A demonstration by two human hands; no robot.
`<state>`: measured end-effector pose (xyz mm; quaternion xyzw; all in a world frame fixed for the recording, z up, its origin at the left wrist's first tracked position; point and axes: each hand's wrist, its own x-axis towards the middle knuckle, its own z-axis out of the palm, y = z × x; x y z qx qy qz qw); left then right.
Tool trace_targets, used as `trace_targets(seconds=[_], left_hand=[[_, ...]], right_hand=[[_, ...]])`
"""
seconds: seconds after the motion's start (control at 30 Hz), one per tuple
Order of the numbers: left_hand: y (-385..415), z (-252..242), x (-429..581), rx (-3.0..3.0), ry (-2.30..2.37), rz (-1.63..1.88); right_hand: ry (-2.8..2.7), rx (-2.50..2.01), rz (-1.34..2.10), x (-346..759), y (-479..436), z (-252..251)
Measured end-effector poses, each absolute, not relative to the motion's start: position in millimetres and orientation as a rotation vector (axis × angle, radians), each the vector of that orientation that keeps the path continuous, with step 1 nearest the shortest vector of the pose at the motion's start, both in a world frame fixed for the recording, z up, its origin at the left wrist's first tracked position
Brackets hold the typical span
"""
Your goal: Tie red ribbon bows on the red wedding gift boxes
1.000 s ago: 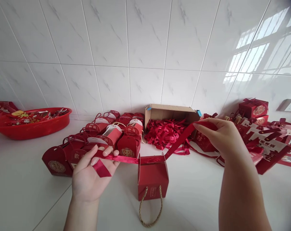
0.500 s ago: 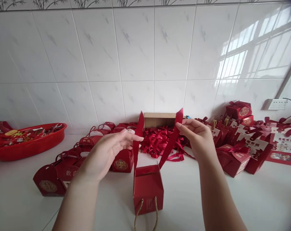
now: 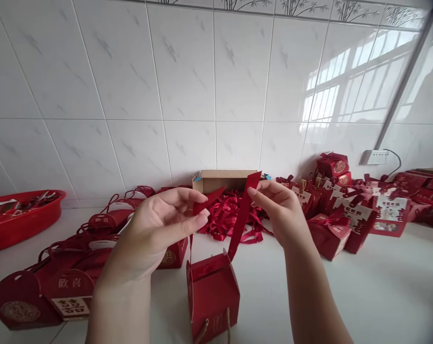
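A small red gift box (image 3: pixel 215 286) with a twisted cord handle stands on the white surface in front of me. A red ribbon (image 3: pixel 242 217) runs through its top, and both ends rise from it. My right hand (image 3: pixel 279 208) pinches the right end between thumb and fingers, the tip sticking up past them. Between the thumb and fingers of my left hand (image 3: pixel 162 220) is the ribbon's left end, bent over toward the right. The left palm and wrist partly cover the boxes behind.
Behind the gift box lies a pile of loose red ribbons (image 3: pixel 225 215) at an open cardboard box (image 3: pixel 228 174). Red boxes with handles (image 3: pixel 40 291) crowd the left side; several ribboned boxes (image 3: pixel 329 234) stand right. A red basin (image 3: pixel 23 224) sits far left, against the tiled wall (image 3: pixel 187 76).
My view has turned rightward. The left hand has gone from open beside the ribbon's left end to gripping it, and that end now bends right. The right hand keeps its pinch.
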<state>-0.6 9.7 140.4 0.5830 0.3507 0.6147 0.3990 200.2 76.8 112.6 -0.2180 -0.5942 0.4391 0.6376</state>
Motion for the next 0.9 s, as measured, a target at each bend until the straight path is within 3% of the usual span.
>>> trace_targets(seconds=[0.5,0.9], left_hand=[[23,137,-14,1.578,0.874,1.557],[26,138,-14,1.414,0.939,1.798]], right_hand=[[-1.34,-0.468,0.845,192,80,112],[-1.355,-0.583,0.703,196,76,112]])
